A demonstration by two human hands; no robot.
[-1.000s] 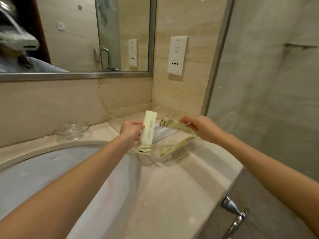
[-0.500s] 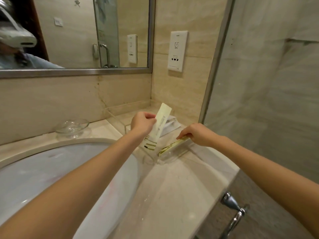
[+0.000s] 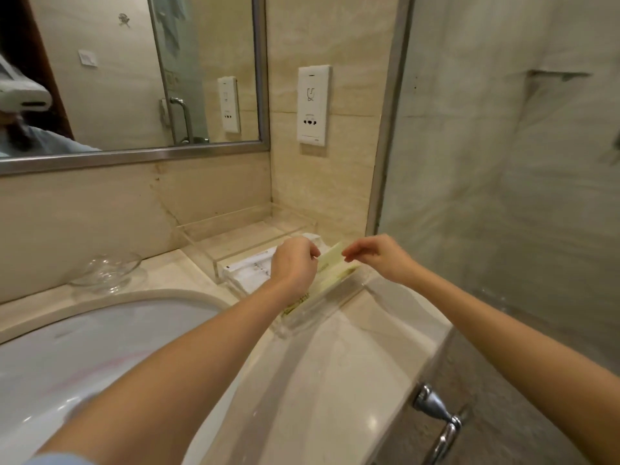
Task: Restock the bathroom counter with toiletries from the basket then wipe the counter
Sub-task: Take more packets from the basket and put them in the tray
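- Two bare hands work over the clear acrylic tray (image 3: 303,315), which sits on the marble counter (image 3: 335,380) in the corner under the wall socket plate (image 3: 313,105).
- Left hand (image 3: 293,265): fingers pinched on the upper edge of a pale yellow-green packet (image 3: 330,261). The packet stands tilted in the front compartment of the tray, its lower end inside.
- Right hand (image 3: 377,256): just right of the tray's front compartment, fingertips (image 3: 347,255) bunched at the packet's top corner. Whether they touch or grasp it cannot be told.
- A second striped packet (image 3: 295,305) lies flat along the tray's front wall, below the left wrist.
- White packets (image 3: 250,266) lie in the tray's middle compartment; the rear compartment, against the wall, shows only bare bottom.
- Left of the tray: a clear glass dish (image 3: 109,271) on the counter, and the white sink basin (image 3: 84,357) nearer the viewer.
- Above the tray: the mirror (image 3: 134,78), framed in metal.
- Right of the tray: the glass shower panel (image 3: 503,162).
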